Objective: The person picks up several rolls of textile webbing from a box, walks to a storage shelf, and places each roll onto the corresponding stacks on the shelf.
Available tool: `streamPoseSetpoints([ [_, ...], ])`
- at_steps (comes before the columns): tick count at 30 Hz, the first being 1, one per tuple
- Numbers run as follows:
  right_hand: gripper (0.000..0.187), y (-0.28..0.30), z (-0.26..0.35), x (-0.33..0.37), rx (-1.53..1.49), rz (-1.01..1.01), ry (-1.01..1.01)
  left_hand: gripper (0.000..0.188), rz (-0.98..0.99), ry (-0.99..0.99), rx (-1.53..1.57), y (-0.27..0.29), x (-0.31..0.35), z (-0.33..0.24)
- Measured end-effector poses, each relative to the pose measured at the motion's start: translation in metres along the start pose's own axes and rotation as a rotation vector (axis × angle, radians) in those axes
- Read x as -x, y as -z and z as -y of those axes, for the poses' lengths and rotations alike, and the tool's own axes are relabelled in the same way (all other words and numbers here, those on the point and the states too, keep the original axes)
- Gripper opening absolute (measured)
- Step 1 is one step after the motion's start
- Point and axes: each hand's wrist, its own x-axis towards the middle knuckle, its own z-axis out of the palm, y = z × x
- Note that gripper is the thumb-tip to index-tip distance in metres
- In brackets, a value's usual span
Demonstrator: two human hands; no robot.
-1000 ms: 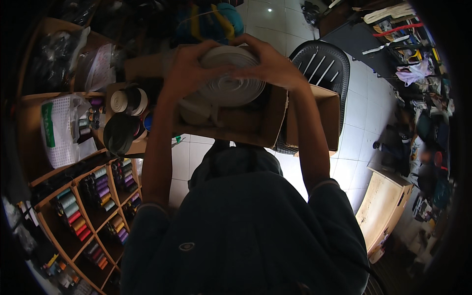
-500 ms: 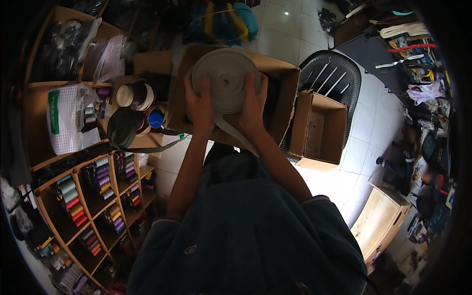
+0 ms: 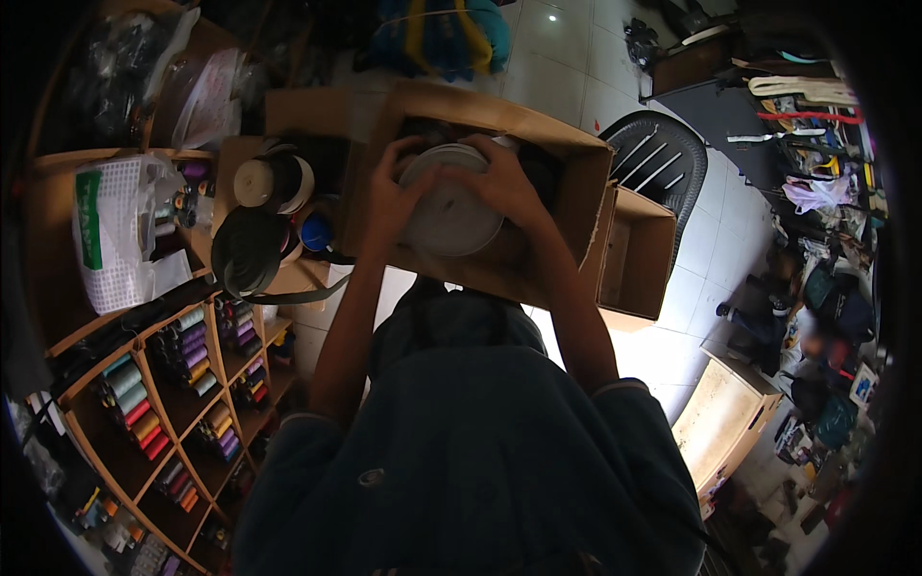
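Note:
A large roll of pale grey strap [image 3: 451, 227] is between my hands, its flat coiled face tilted up toward me. My left hand [image 3: 396, 190] grips its left side, fingers bent over the far edge. On the other side my right hand [image 3: 506, 184] curls over the upper right rim. The roll is at the mouth of an open cardboard box [image 3: 499, 284], within its walls as seen from above. Darker contents beside the roll are too dim to make out.
Left of the box are a dark strap roll [image 3: 248, 252], a cream roll [image 3: 255, 182] and a blue roll [image 3: 315, 232]. Thread spools fill a wooden cubby shelf [image 3: 154, 480]. A smaller cardboard box [image 3: 636, 254] sits on a black chair [image 3: 663, 144] at right.
Both hands have lowered and tilted the strap roll into the box, shifting their grip toward its far edge. The loose strap end that hung toward me is out of sight.

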Motion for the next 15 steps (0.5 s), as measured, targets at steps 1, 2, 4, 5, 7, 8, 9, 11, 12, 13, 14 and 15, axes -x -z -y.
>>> streamPoseSetpoints([
  [1, 0.052, -0.009, -0.007, -0.004, -0.071, -0.117, -0.053, 0.042, -0.079, 0.082, 0.069, 0.002, -0.002, 0.006],
  [2, 0.058, -0.02, -0.015, -0.007, -0.142, -0.23, -0.104, 0.042, -0.118, 0.079, 0.093, 0.007, -0.003, 0.014],
  [4, 0.068, -0.045, -0.043, -0.013, -0.316, -0.404, -0.175, 0.045, -0.183, 0.08, 0.143, 0.015, -0.005, 0.031],
  [5, 0.074, -0.063, -0.062, -0.016, -0.422, -0.469, -0.192, 0.046, -0.238, 0.139, 0.081, 0.01, -0.003, 0.034],
  [7, 0.081, -0.083, -0.086, -0.02, -0.584, -0.454, -0.274, 0.049, -0.358, 0.25, -0.057, 0.0, 0.002, 0.037],
  [8, 0.084, -0.091, -0.093, -0.02, -0.639, -0.378, -0.343, 0.048, -0.359, 0.259, -0.021, 0.004, 0.0, 0.061],
  [9, 0.086, -0.099, -0.1, -0.021, -0.691, -0.294, -0.407, 0.047, -0.366, 0.266, 0.015, 0.009, 0.0, 0.104],
  [11, 0.083, -0.116, -0.138, -0.026, -0.531, -0.216, -0.45, 0.045, -0.325, 0.359, -0.048, 0.015, 0.004, 0.173],
  [12, 0.081, -0.125, -0.16, -0.029, -0.451, -0.177, -0.47, 0.044, -0.283, 0.445, -0.149, 0.017, 0.008, 0.203],
  [13, 0.08, -0.138, -0.191, -0.034, -0.283, -0.186, -0.507, 0.043, -0.219, 0.519, -0.252, 0.017, 0.008, 0.23],
  [14, 0.079, -0.153, -0.219, -0.041, -0.117, -0.184, -0.548, 0.043, -0.162, 0.595, -0.36, 0.017, 0.009, 0.247],
  [15, 0.078, -0.166, -0.232, -0.047, 0.05, -0.168, -0.583, 0.042, -0.117, 0.674, -0.471, 0.02, 0.01, 0.261],
])
